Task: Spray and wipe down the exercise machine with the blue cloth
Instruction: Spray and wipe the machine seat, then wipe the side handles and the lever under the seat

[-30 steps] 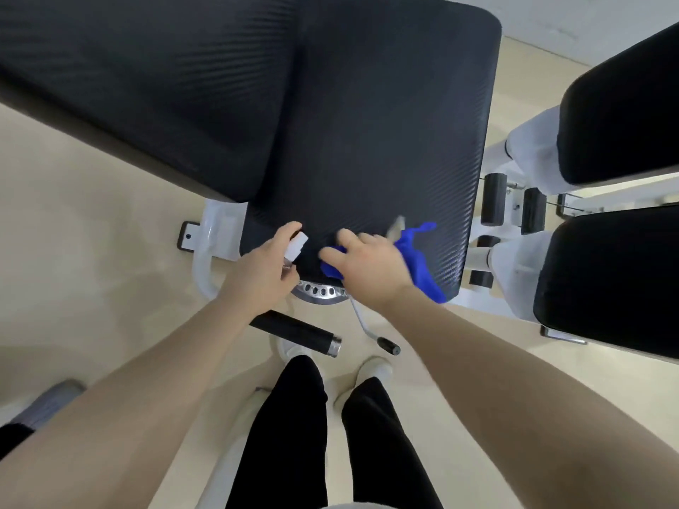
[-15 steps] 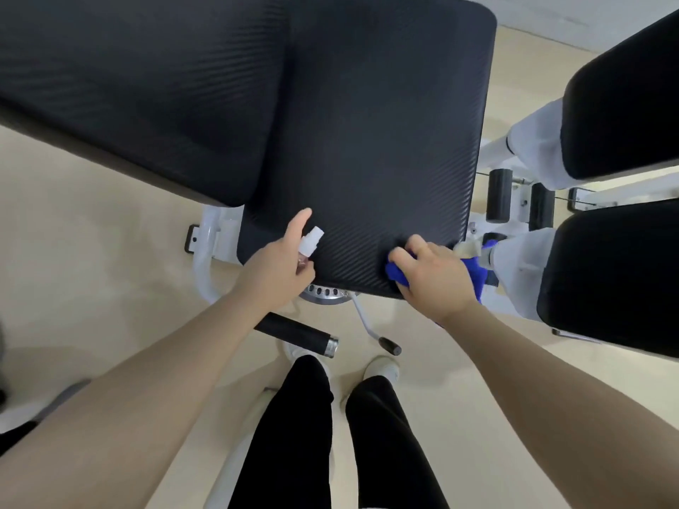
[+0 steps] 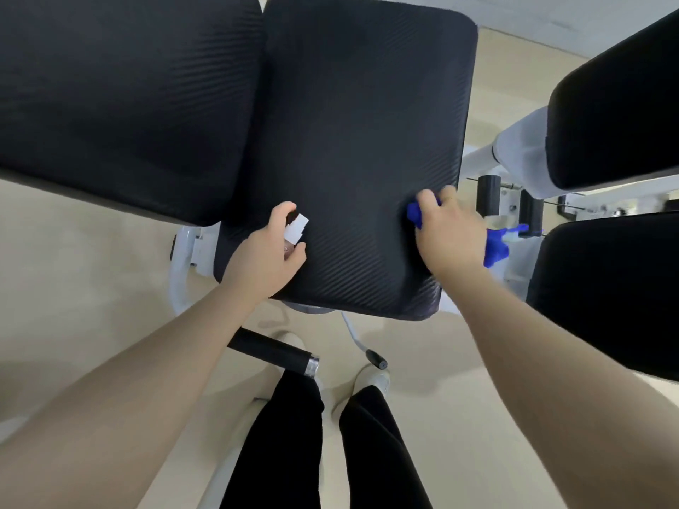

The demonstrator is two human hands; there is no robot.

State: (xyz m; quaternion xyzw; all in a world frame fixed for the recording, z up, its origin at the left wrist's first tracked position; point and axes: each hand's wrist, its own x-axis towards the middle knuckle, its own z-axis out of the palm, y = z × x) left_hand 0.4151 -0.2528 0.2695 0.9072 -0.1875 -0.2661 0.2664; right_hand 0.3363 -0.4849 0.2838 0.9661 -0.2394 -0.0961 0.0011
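Blue cloth (image 3: 494,247) gripped by right hand (image 3: 450,236) against seat pad (image 3: 360,141).

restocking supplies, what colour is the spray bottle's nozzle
White; the spray bottle's nozzle shows best in the head view.

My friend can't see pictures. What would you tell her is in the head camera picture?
Seen from above, a person's right hand presses a blue cloth onto a black padded seat of an exercise machine. Their left hand holds a small white spray bottle over the same pad. Black-trousered legs stand on a beige floor.
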